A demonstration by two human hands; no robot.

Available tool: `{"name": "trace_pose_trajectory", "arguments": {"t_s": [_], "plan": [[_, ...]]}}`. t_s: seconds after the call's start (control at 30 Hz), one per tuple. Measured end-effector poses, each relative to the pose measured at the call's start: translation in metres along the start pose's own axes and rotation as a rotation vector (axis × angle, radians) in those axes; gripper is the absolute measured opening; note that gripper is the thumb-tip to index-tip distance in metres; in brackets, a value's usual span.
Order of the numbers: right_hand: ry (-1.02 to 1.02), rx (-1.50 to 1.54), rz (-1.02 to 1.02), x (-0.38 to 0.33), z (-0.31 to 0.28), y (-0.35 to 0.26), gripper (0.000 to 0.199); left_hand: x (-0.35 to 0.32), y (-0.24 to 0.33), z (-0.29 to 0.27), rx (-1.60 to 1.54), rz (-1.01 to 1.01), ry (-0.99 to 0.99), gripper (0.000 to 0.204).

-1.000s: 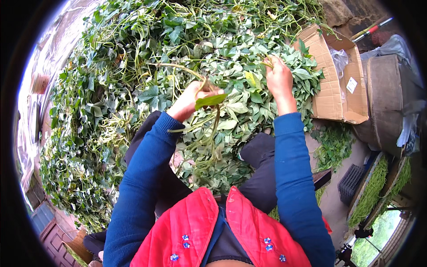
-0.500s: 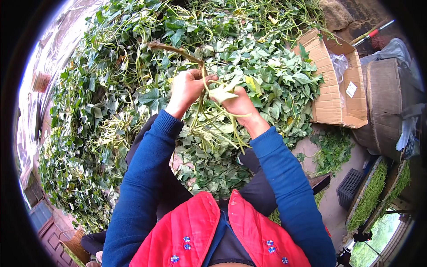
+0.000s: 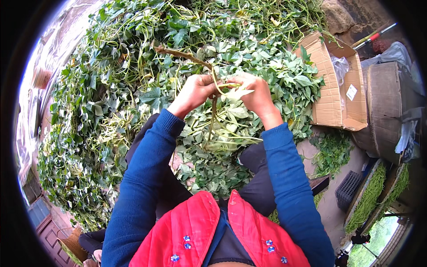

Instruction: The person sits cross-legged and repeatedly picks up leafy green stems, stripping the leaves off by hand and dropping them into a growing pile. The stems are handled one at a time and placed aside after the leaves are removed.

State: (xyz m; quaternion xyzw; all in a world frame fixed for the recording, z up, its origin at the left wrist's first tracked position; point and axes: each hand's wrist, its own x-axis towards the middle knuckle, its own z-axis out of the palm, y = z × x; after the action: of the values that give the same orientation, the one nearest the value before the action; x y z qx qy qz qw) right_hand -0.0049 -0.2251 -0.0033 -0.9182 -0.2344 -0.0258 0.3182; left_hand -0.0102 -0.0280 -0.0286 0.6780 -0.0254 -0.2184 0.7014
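Note:
In front of me, above a broad heap of cut leafy vines [image 3: 147, 98], my two hands work on one vine [image 3: 187, 55] with a thick brown woody stem. My left hand [image 3: 195, 94] is closed round its stem, and the brown end sticks out up and to the left. A thinner green shoot runs across to my right hand [image 3: 254, 93], whose fingers pinch it beside a pale leaf [image 3: 238, 94]. Several thin stalks [image 3: 213, 120] dangle below, between my hands. The exact fingertip contact of both hands is partly hidden.
An opened cardboard box [image 3: 340, 84] with clear plastic inside lies right of the heap, beside a large brown container [image 3: 387, 107]. Farther down stand a dark crate [image 3: 349, 189] and long trays of green stalks [image 3: 369, 196]. A wicker basket [image 3: 73, 242] sits lower left.
My right hand has moved a little right and up, drawing the green shoot out sideways. My left hand has shifted slightly right and down, still gripping the stem.

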Motion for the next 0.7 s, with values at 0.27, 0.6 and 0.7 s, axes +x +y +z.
{"name": "trace_pose_trajectory", "arguments": {"t_s": [0.27, 0.6, 0.7], "plan": [[0.223, 0.247, 0.417, -0.001, -0.011, 0.045, 0.025, -0.005, 0.009, -0.007, -0.27, 0.13, -0.061, 0.029], [-0.148, 0.99, 0.552, -0.013, 0.0, -0.029, 0.022, -0.002, 0.009, -0.009, -0.655, 0.278, -0.003, 0.029], [0.004, 1.013, 0.472, -0.014, 0.008, -0.032, 0.016, 0.003, 0.01, -0.007, -0.64, 0.246, 0.06, 0.028]]}}
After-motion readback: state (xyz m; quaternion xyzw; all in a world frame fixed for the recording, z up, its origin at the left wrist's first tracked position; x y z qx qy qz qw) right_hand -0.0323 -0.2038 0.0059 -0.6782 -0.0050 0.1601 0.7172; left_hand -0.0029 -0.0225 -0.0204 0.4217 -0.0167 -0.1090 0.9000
